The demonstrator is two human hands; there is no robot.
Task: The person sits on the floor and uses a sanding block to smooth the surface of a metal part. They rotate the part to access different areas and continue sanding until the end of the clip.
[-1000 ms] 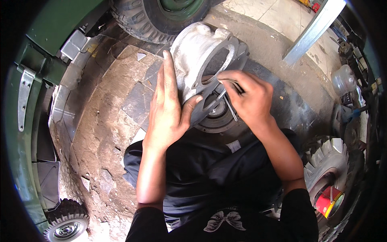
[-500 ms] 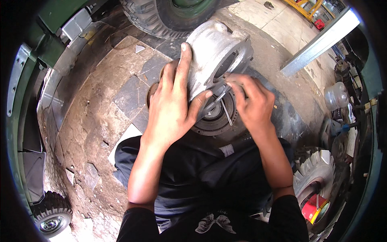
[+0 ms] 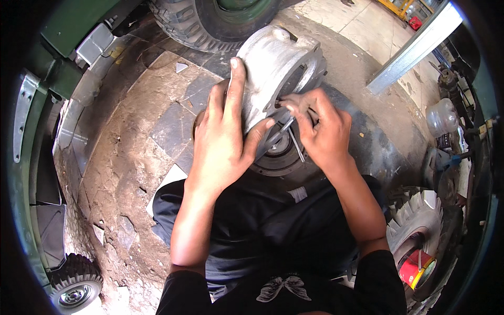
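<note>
A grey cast-metal housing (image 3: 262, 65) with a round, flanged opening stands tilted in front of me. My left hand (image 3: 218, 142) grips its left side, fingers stretched along the casting and thumb on the near edge. At the flange's near rim, my right hand (image 3: 328, 131) has thumb and fingers pinched together, the fingertips reaching into the opening. What they hold, if anything, is too small and hidden to name. Under the housing lies a round dark metal disc (image 3: 273, 167), partly covered. A thin light metal rod (image 3: 297, 145) slants across it, below the right fingers.
A large treaded tyre (image 3: 194, 26) on a green wheel stands just beyond the housing. To the right are a slanted metal post (image 3: 415, 50), a clear plastic bottle (image 3: 442, 118) and another tyre (image 3: 420, 215) with a red tin (image 3: 415, 270). A small wheel (image 3: 73, 294) sits lower left.
My right fingers have shifted slightly left and further into the housing's opening. The left hand keeps its grip. The whole view has moved a little.
</note>
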